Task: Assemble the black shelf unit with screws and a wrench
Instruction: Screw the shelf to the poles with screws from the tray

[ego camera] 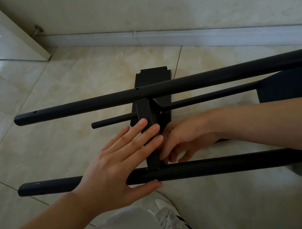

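Left hand (pixel 112 166) lies flat, fingers straight, on the black metal shelf panel (pixel 148 134) and near black tube (pixel 213 166). Right hand (pixel 180 141), at 3 o'clock, curls fingers behind the panel; its hold cannot be told.

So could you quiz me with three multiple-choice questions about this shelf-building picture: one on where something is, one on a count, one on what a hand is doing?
1. Where do the left hand's fingers lie?
A. on the upright black crosspiece
B. on the white shoe
C. on the wall

2. How many long black tubes lie across the view?
A. one
B. two
C. three

3. How is the left hand?
A. a fist
B. flat, fingers straight
C. pinching a screw

Answers:
1 A: the left hand presses the crosspiece between the tubes.
2 C: a far tube, a near tube and a thinner tube lower down.
3 B: its fingers lie straight on the metal; the right hand curls behind the crosspiece.
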